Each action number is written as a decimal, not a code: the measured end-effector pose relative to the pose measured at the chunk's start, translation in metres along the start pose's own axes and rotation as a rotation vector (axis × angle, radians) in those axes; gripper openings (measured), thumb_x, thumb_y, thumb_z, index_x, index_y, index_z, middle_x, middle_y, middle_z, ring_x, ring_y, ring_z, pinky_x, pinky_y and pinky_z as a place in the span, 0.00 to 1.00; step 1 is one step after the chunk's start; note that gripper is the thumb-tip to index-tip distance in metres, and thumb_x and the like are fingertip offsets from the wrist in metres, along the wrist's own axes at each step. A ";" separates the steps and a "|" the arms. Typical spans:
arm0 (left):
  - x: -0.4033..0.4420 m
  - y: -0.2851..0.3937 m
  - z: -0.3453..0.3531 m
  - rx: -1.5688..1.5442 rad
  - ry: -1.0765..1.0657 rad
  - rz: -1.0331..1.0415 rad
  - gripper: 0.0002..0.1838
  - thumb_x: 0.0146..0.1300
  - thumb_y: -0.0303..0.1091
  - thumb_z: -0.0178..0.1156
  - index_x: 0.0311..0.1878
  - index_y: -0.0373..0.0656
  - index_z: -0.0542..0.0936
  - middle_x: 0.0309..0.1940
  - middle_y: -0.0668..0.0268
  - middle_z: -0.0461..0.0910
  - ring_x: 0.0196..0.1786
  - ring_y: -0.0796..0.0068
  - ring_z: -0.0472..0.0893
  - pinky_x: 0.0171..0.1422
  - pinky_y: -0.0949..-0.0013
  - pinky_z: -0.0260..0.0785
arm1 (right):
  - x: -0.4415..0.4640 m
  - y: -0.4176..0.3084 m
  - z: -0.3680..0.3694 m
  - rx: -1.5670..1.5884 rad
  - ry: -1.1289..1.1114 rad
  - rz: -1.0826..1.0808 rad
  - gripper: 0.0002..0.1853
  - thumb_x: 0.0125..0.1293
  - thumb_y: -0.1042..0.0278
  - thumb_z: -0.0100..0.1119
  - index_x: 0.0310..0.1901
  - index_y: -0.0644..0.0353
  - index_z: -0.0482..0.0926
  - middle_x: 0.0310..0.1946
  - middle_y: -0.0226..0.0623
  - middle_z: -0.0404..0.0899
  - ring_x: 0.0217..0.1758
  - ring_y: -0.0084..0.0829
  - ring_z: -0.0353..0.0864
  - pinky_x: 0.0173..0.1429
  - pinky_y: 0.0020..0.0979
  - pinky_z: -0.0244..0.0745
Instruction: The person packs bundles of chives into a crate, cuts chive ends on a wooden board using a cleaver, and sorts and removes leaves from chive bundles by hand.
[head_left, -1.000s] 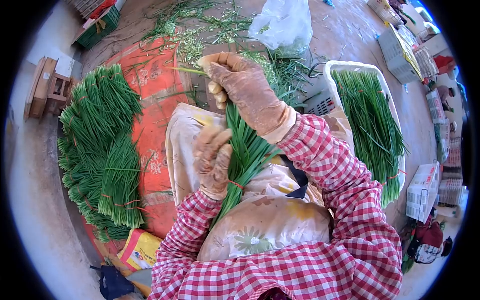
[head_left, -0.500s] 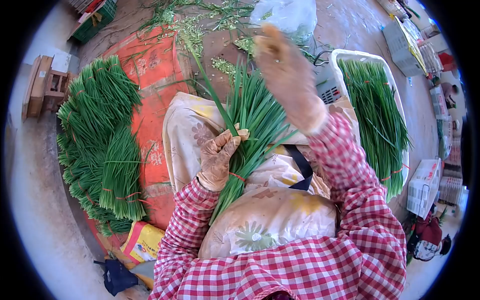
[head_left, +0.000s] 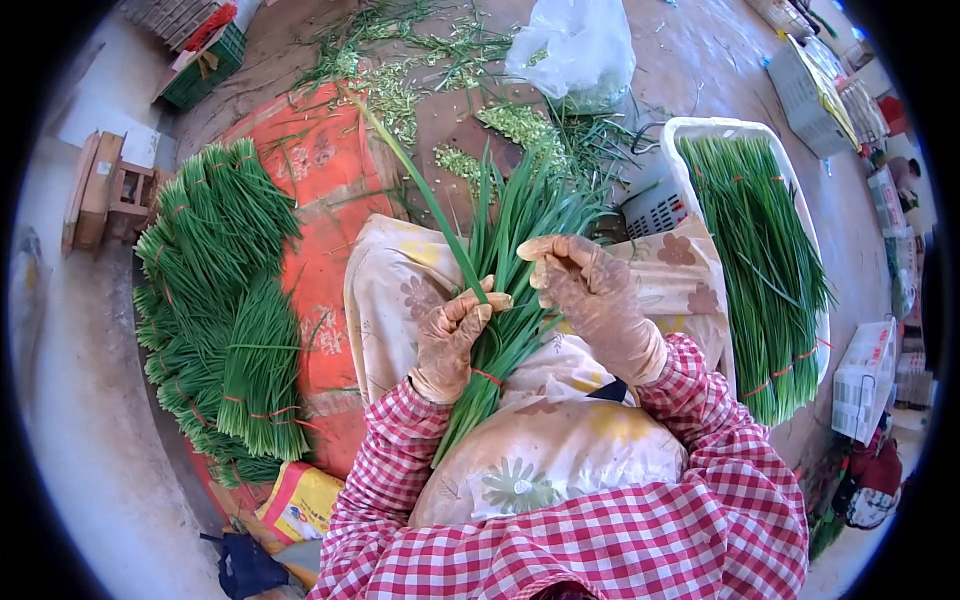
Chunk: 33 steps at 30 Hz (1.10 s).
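A loose bunch of long green stalks (head_left: 520, 230), with a red band round its lower part, lies across my lap. My gloved left hand (head_left: 452, 340) is closed at the bunch's left side, pinching the lower end of one long leaf (head_left: 425, 185) that slants up and left and turns yellow at its tip. Over the right side of the bunch is my gloved right hand (head_left: 592, 295), its fingers bent and pressed together; whether they hold anything is too small to tell.
Banded green bundles (head_left: 215, 230) are piled at left on a red sheet (head_left: 325, 270). A white crate (head_left: 822, 345) of bundles stands at right. Trimmings (head_left: 395, 95) and a plastic bag (head_left: 572, 50) lie ahead. A person (head_left: 875, 475) is at the far right.
My right hand has come down from above to the bunch's right side. Earlier my left hand was open; it has since closed on the long leaf and stayed there.
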<state>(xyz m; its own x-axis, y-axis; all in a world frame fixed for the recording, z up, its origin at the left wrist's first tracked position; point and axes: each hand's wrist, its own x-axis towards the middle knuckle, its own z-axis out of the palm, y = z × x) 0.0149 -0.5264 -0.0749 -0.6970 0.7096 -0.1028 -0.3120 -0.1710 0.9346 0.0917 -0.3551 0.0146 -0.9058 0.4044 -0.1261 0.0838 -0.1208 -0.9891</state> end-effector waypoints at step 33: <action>0.013 -0.021 0.000 0.362 0.267 -0.276 0.37 0.54 0.46 0.70 0.58 0.25 0.68 0.47 0.59 0.79 0.50 0.72 0.77 0.55 0.72 0.69 | 0.042 -0.061 -0.086 -0.661 -0.048 0.081 0.33 0.65 0.40 0.54 0.52 0.68 0.75 0.22 0.34 0.80 0.18 0.20 0.76 0.22 0.25 0.72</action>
<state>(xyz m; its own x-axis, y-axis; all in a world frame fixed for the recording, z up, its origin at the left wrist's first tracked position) 0.0119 -0.5137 -0.0961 -0.7754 0.4879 -0.4010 -0.2975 0.2779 0.9134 0.0846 -0.2526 0.0628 -0.9022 0.3750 -0.2130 0.3750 0.4380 -0.8170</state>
